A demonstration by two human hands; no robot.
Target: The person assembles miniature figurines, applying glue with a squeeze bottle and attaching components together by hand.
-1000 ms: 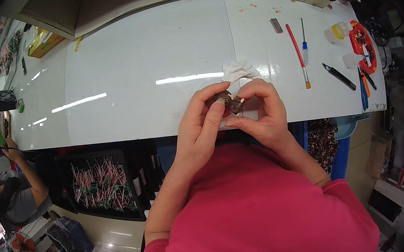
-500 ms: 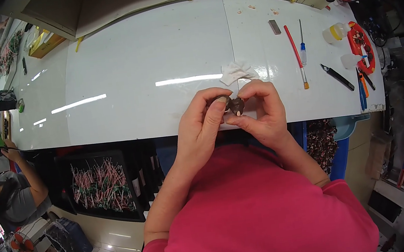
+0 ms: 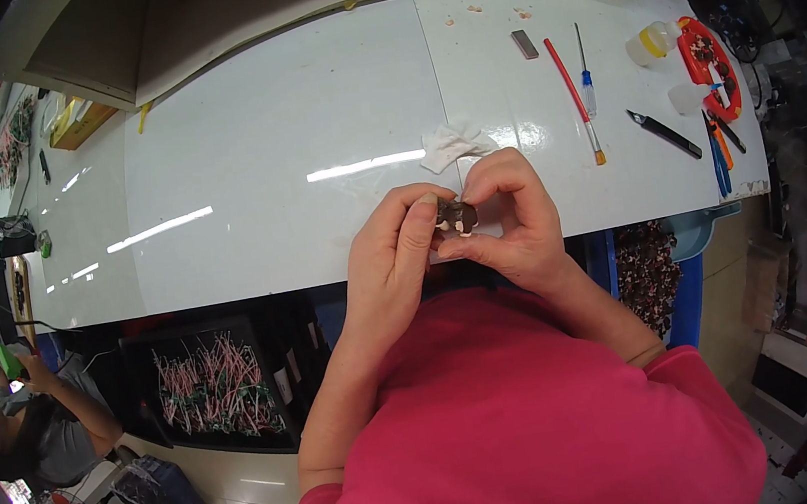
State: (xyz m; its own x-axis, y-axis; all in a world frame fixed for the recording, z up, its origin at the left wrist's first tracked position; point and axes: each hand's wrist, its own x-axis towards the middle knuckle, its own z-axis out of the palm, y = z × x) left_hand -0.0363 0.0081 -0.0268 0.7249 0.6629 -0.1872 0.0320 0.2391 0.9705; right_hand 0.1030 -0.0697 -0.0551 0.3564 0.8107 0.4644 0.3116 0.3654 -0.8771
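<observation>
Close above the near edge of the white table (image 3: 271,238), both hands hold a small dark brown figure-like piece (image 3: 458,216) with cream-coloured bits. My left hand (image 3: 386,254) pinches its left side, thumb on top. From the right, the thumb and forefinger of my right hand (image 3: 528,222) grip it. Fingers cover part of it, so I cannot tell whether it is one piece or two pressed together. A crumpled white tissue (image 3: 451,144) lies just beyond my fingers.
To the right lie a red-handled brush (image 3: 569,91), a screwdriver (image 3: 589,93), a black cutter knife (image 3: 664,133), a grey block (image 3: 524,44), bottles (image 3: 652,43) and a red tray (image 3: 697,43). A shelf (image 3: 293,9) spans the back. Below left, a black crate (image 3: 287,407) holds wired parts; a co-worker (image 3: 68,434) sits beyond.
Two dark brown lumps, seen side by side between my hands before, now show as one shape, turned so more cream bits face up. The view has shifted slightly.
</observation>
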